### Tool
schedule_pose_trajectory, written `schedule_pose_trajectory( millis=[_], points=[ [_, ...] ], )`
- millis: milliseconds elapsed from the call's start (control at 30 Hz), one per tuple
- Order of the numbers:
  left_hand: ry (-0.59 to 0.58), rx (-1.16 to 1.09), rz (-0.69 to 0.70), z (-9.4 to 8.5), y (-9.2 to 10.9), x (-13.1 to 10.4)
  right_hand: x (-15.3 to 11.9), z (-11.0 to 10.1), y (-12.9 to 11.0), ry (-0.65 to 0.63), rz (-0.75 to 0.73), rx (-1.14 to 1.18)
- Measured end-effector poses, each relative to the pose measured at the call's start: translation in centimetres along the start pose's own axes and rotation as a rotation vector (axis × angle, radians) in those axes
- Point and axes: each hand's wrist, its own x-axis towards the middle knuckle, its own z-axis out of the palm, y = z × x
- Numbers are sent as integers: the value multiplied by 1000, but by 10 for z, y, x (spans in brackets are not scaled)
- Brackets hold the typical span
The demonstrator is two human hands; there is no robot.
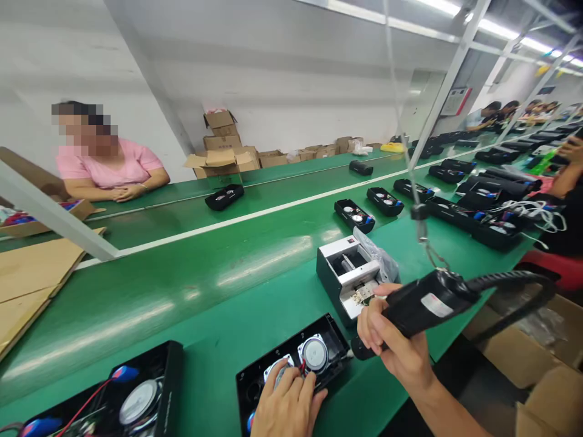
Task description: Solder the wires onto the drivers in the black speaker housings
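A black speaker housing point(291, 355) lies open in front of me, two round speaker drivers inside; one driver point(315, 354) shows fully. My left hand point(288, 400) reaches into it, fingers bent and close together over the other, partly covered driver, holding the housing. Red wires show by the fingertips. In my right hand point(396, 340) is a black electric screwdriver point(423, 303), tilted, its tip at the housing's right end. Fingers wrap round its body. Behind that hand stands a grey-and-white screw feeder point(344, 276) with a clear plastic bag on it.
Another open speaker housing point(150, 388) sits at front left. Several more lie along the green conveyor belt point(195, 261) and on the right. The screwdriver hangs from a cord point(401, 109). Across the belt sits a person in pink point(109, 164); cardboard boxes point(223, 152) line the wall.
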Motion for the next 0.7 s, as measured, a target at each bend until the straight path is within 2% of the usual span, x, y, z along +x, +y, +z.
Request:
schedule_pose_trajectory(
  millis=[100, 200, 500, 700],
  points=[
    [14, 2, -9, -7, 5, 6, -15, 15, 12, -18, 34, 75],
    [-1, 6, -20, -10, 7, 10, -22, 21, 25, -28, 88, 79],
    [-29, 4, -18, -11, 6, 8, -26, 22, 39, -86, 102, 52],
    [-24, 1, -2, -12, 6, 13, -39, 20, 44, -120, 126, -50]
  ],
)
